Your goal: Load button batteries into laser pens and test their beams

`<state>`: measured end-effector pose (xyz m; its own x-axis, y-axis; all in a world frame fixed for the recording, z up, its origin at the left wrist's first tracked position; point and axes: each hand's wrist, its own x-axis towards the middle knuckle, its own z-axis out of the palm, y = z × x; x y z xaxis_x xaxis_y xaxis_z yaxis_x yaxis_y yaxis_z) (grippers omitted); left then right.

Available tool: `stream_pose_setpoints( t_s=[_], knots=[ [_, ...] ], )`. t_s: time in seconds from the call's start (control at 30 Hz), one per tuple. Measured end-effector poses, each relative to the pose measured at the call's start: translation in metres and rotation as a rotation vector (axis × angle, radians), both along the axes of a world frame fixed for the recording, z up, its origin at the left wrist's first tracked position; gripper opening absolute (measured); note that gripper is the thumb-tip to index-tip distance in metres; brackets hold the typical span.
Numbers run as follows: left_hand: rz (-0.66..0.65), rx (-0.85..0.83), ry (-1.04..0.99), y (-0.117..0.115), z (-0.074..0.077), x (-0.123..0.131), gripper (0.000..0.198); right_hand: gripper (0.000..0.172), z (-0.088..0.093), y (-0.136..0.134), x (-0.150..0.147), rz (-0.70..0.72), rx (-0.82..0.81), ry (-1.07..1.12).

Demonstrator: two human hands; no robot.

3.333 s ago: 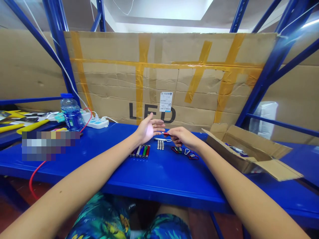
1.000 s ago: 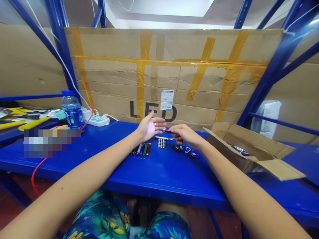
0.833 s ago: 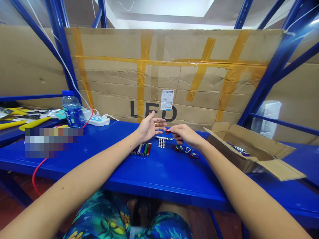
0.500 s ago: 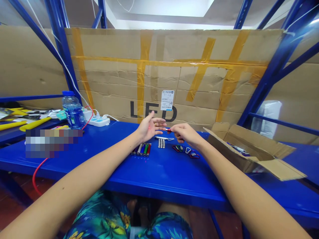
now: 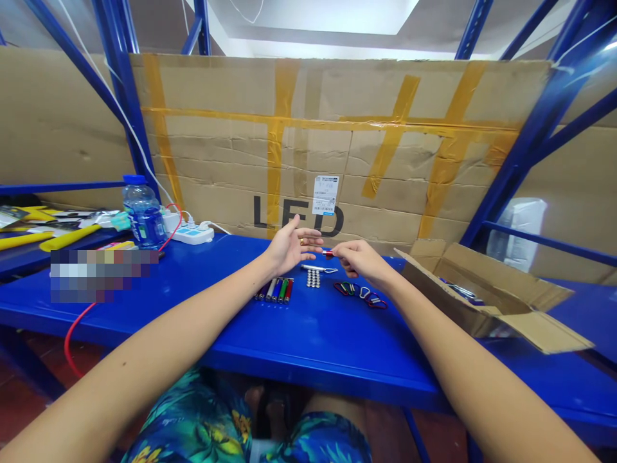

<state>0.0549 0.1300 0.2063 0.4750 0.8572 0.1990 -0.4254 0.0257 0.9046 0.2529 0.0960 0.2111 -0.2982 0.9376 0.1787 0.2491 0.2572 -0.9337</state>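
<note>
My right hand (image 5: 357, 260) is closed around a slim red laser pointer (image 5: 328, 253), whose tip points toward my left palm. My left hand (image 5: 292, 248) is open, fingers stretched out and palm turned to the pointer, holding nothing. Below the hands, a silver pen-like tube with a clip (image 5: 313, 267) lies above a tight grid of button cells (image 5: 313, 279). To their left lies a row of coloured metal tubes (image 5: 279, 290); several small carabiners (image 5: 365, 293) form a curved line on the right.
An opened cardboard box (image 5: 457, 302) with metal items stands at the table's right. A water bottle (image 5: 144, 215), a power strip (image 5: 193, 234) and yellow-handled tools (image 5: 72, 238) are at the left. A large taped cardboard sheet (image 5: 231, 167) backs the blue table (image 5: 299, 347).
A red light dot on my left palm, visible half a second ago, no longer shows. Both hands keep nearly the same pose; the view has shifted slightly.
</note>
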Motion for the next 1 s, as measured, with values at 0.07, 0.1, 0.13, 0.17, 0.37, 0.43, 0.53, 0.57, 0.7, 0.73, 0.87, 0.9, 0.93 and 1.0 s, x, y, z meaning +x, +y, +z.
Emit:
stream_pose_setpoints(
  t_s=[0.07, 0.1, 0.13, 0.17, 0.37, 0.43, 0.53, 0.57, 0.7, 0.73, 0.87, 0.9, 0.93, 1.0],
  knots=[
    [0.001, 0.000, -0.001, -0.0001, 0.0004, -0.0002, 0.057, 0.016, 0.0006, -0.0009, -0.0005, 0.005, 0.009, -0.026],
    [0.003, 0.000, -0.002, -0.0002, 0.0005, -0.0002, 0.057, 0.016, 0.0010, -0.0012, -0.0008, 0.008, 0.014, -0.030],
    [0.003, 0.001, -0.005, -0.0003, 0.0007, -0.0002, 0.058, 0.016, 0.0013, -0.0014, -0.0010, 0.010, 0.019, -0.029],
    [0.003, 0.002, -0.007, -0.0005, 0.0007, -0.0002, 0.058, 0.015, 0.0016, -0.0015, -0.0011, 0.012, 0.021, -0.026],
    [-0.006, 0.011, 0.005, -0.0009, 0.0001, 0.0001, 0.059, 0.013, 0.0026, -0.0022, -0.0015, 0.011, 0.019, -0.028],
    [-0.006, 0.017, 0.013, -0.0007, -0.0002, -0.0001, 0.059, 0.014, 0.0025, -0.0023, -0.0015, 0.012, 0.022, -0.033],
    [-0.004, 0.032, 0.034, -0.0002, -0.0005, -0.0003, 0.059, 0.015, 0.0015, -0.0014, -0.0010, 0.022, 0.026, -0.038],
    [-0.004, 0.035, 0.040, -0.0002, -0.0004, -0.0003, 0.059, 0.015, 0.0011, -0.0010, -0.0008, 0.025, 0.026, -0.035],
    [-0.002, 0.031, 0.038, -0.0013, 0.0004, 0.0000, 0.058, 0.014, 0.0006, -0.0004, -0.0008, 0.034, 0.021, -0.029],
    [0.000, 0.029, 0.036, -0.0018, 0.0006, 0.0002, 0.058, 0.014, 0.0008, -0.0007, -0.0010, 0.032, 0.019, -0.026],
    [0.003, 0.033, 0.042, -0.0035, 0.0013, 0.0008, 0.059, 0.017, 0.0024, -0.0027, -0.0020, 0.027, 0.015, -0.029],
    [0.002, 0.036, 0.044, -0.0037, 0.0013, 0.0008, 0.059, 0.018, 0.0028, -0.0032, -0.0022, 0.029, 0.016, -0.035],
    [0.002, 0.039, 0.046, -0.0039, 0.0013, 0.0009, 0.059, 0.019, 0.0032, -0.0038, -0.0024, 0.031, 0.018, -0.040],
    [0.001, 0.042, 0.052, -0.0039, 0.0011, 0.0010, 0.060, 0.020, 0.0037, -0.0045, -0.0026, 0.032, 0.021, -0.042]
  ],
)
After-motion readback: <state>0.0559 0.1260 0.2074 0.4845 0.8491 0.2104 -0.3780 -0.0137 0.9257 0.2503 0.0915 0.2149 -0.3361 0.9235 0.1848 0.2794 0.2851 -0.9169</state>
